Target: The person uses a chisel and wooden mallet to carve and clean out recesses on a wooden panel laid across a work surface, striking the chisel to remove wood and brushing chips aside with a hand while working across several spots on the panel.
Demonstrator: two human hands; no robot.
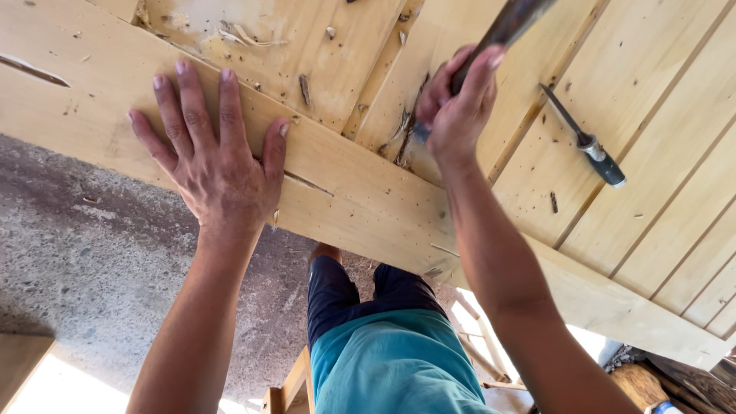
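flat palm, working chisel

the left hand (218, 165) lies flat with fingers spread on the wide board (100, 100) at the panel's edge, gripping nothing. the right hand (458, 107) is clenched round the dark handle of a chisel (502, 31), its tip down in a splintered groove (406, 134) between the planks. a second chisel (586, 142) lies loose on the planks (652, 153), to the right. if the blade skids out of the groove it could gouge the clean wood. the loose chisel could roll if the panel is jolted.
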